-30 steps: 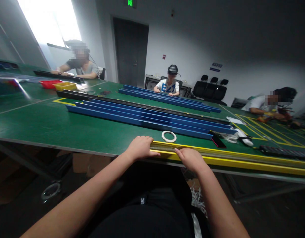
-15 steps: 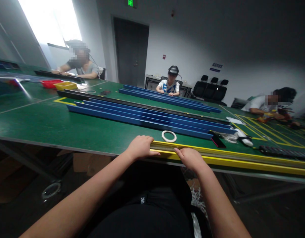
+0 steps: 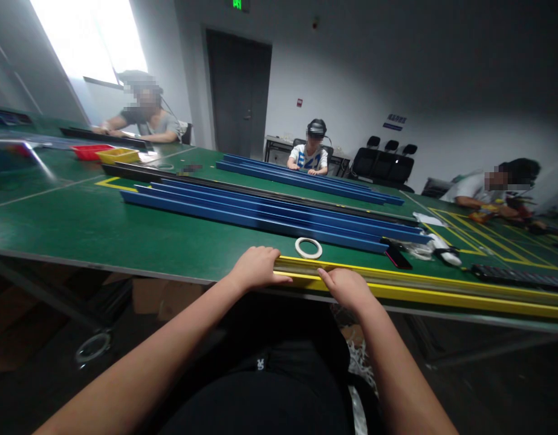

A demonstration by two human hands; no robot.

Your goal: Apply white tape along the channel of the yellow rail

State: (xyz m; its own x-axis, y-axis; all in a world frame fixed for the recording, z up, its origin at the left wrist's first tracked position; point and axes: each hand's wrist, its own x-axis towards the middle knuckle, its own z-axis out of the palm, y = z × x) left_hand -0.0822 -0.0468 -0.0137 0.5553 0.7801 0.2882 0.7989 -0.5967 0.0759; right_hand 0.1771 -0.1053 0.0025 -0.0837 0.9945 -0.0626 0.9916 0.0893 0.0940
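A long yellow channel-shaped rail (image 3: 419, 289) lies along the near edge of the green table, running off to the right. My left hand (image 3: 257, 269) grips its left end, thumb on the near side and fingers over the far side. A short way to the right, my right hand (image 3: 349, 287) is closed on the same rail, its thumb along the channel; most of its fingers are hidden behind the hand. Just beyond the rail, a roll of white tape (image 3: 308, 248) lies flat on the table.
Several long blue rails (image 3: 256, 220) and a black rail (image 3: 133, 171) lie across the green table (image 3: 70, 223). A phone (image 3: 399, 256) and a white object (image 3: 447, 252) are at right. Red (image 3: 90, 152) and yellow trays (image 3: 119, 156) stand at left. Three people sit around the table.
Both hands keep their hold on the yellow rail in the same places. The view has shifted very slightly.
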